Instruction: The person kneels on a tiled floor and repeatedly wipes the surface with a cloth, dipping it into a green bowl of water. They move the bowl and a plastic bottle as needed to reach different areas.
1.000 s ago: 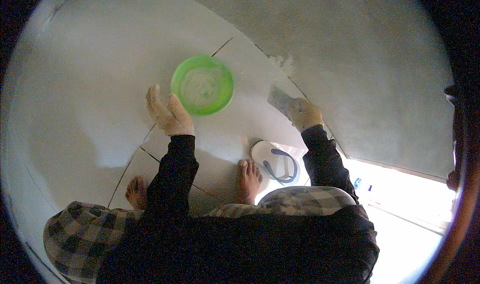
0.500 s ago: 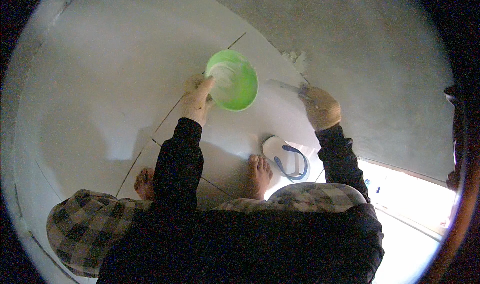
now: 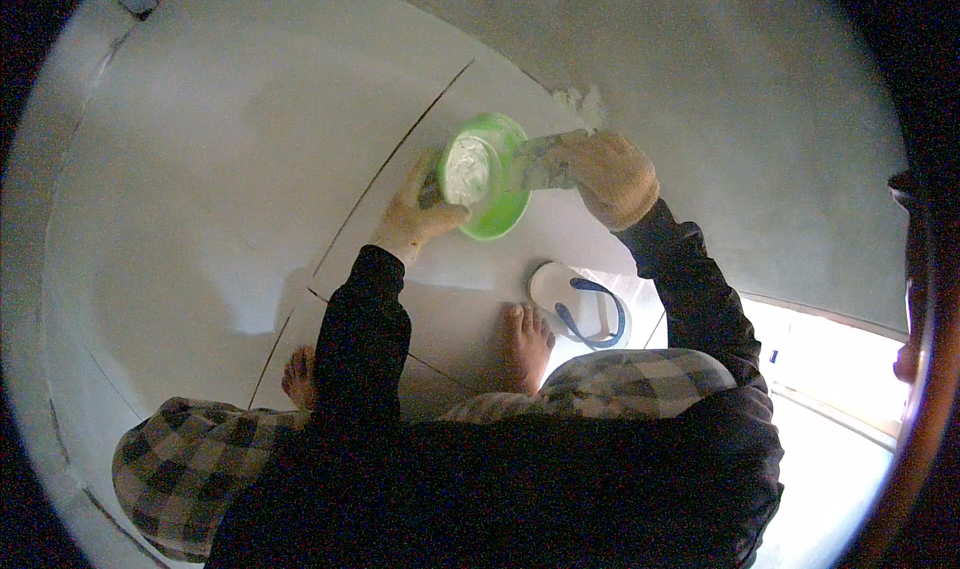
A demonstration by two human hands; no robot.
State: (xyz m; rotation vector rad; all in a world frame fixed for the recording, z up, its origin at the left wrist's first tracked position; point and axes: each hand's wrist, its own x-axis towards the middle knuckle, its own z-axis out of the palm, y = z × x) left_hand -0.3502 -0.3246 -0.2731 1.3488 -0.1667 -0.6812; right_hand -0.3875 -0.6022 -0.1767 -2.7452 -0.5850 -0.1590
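Note:
My left hand (image 3: 412, 217) grips a green bowl (image 3: 512, 212) by its near left side, thumb at the rim. The bowl is tilted and holds a white paste (image 3: 467, 171). My right hand (image 3: 618, 181) is closed around a putty knife (image 3: 545, 162), seen blurred. Its flat, wide blade reaches to the bowl's right rim; whether it touches the rim I cannot tell. Just beyond my right hand, a rough whitish patch (image 3: 582, 105) shows at the foot of the grey wall (image 3: 760, 159).
A white flip-flop (image 3: 547, 285) with a blue strap lies on the tiled floor (image 3: 220, 169) beside my bare right foot (image 3: 526, 347). My left foot (image 3: 300, 377) is at lower left. Bright light fills an opening (image 3: 840, 374) at lower right. A small square drain (image 3: 139, 2) is at far left.
The putty knife has come up and left to the bowl. The bowl has shifted slightly right and tilted, and my left hand has turned around it.

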